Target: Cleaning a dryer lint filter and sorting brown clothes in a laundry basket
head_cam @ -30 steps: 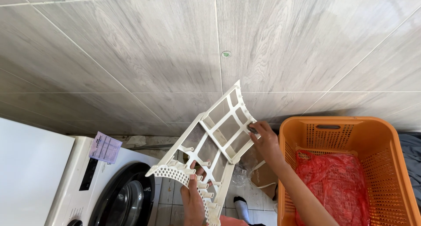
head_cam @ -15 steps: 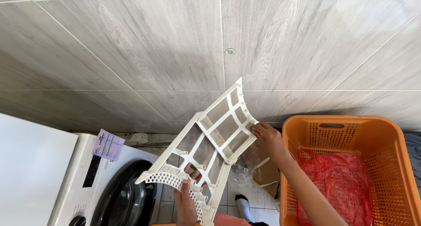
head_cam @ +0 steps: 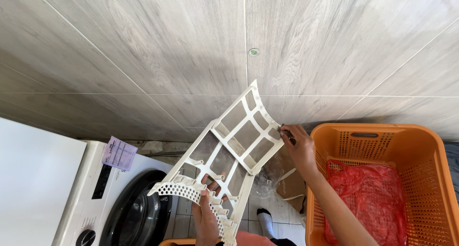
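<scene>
Left hand: the left hand [head_cam: 206,217] sat lowest and nearest, its fingers curled shut around the lower end of the white plastic lattice lint filter [head_cam: 228,153], just behind the perforated curved lip.
Right hand: the right hand [head_cam: 300,148] was pinched closed on the filter's right edge near its upper end, fingertips pressed to the outer rail.
Filter position: held up in the air between both hands, tilted so that the lip pointed down and left and the narrow end rose toward the wall; it touched nothing else.
Handling: it looked light and fairly stiff, a thin frame of ribs with fine mesh panels between. The mesh seemed the fragile part, likely to tear or dent under a pressing finger, and the slim ribs could probably flex if twisted.
Where to hold: the solid outer rails and the thick perforated lip looked like the safest grip points, not the mesh windows.
Below: a white front-loading washing machine [head_cam: 122,205] with a dark round door stood lower left, a small lilac paper tag [head_cam: 119,153] lying on its top. A socked foot [head_cam: 265,220] showed on the floor tiles.
Right side: an orange perforated plastic laundry basket [head_cam: 382,145] stood just beside the right forearm, red cloth [head_cam: 368,198] bundled inside.
In the way: the basket rim crowded the right elbow; crumpled clear plastic [head_cam: 272,174] lay behind the filter.
Farthest: a grey wood-grain tiled wall [head_cam: 191,45] filled the background.
</scene>
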